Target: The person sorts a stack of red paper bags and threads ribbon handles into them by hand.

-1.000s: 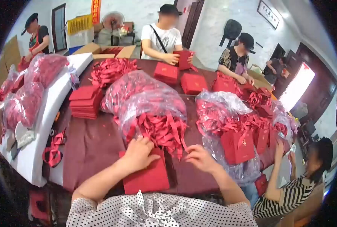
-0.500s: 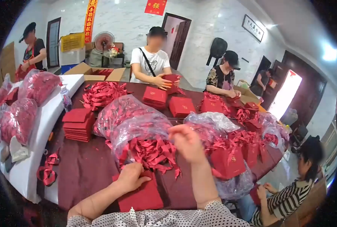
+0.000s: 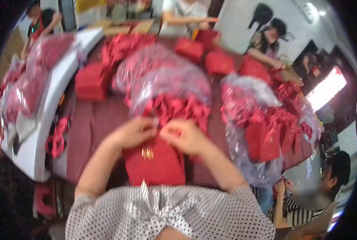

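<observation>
A flat red gift bag (image 3: 154,166) with a gold emblem lies in front of me, close to my polka-dot top. My left hand (image 3: 135,133) is closed at the bag's upper edge, fingertips pinched on it. Just right of it, my right hand (image 3: 183,136) has thumb and fingers pinched together over the same edge; what lies between them is blurred. Directly behind both hands, loose red ribbons (image 3: 180,110) spill out of a large clear plastic bag (image 3: 166,80).
Stacked red bags (image 3: 91,82) stand at the left. Another plastic bag of ribbons (image 3: 246,96) and upright red bags (image 3: 262,142) are on the right. A white board (image 3: 52,120) holds more wrapped bundles. Co-workers sit or stand around the table, one in stripes (image 3: 306,210) at lower right.
My right hand has come down from above the ribbons to beside my left hand. The red bag's gold emblem now shows, and my left hand has moved to its top edge. The view has tilted down.
</observation>
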Demonstrator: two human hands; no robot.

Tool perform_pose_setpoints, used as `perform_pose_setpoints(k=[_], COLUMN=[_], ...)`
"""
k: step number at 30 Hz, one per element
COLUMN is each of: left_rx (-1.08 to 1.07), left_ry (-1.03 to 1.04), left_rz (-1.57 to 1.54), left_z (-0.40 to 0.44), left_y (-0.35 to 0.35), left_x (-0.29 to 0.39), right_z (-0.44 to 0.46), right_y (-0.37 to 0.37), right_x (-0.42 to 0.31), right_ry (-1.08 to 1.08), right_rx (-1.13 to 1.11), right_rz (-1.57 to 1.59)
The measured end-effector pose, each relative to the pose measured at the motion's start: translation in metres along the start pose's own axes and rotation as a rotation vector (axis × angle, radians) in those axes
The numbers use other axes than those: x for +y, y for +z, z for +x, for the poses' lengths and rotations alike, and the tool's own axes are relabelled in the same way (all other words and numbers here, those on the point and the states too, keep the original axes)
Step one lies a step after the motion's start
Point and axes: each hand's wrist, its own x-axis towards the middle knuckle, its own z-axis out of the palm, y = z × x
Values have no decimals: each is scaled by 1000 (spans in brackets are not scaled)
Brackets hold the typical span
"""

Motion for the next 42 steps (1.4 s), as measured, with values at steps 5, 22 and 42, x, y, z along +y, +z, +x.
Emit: perform_pose_setpoints(k=[5, 22, 42], left_rx=[-63, -173, -206], left_ry=[-152, -216, -169], left_rz=[23, -205, -520], left_z=[-7, -12, -16], left_y=[-17, -22, -24], left_x=[4, 7, 8], right_z=[2, 3, 0], right_y=[-17, -18, -20], right_x=[-19, -8, -24], right_ry=[367, 151, 172], right_rx=[-79, -31, -91], right_rz=[166, -154, 4])
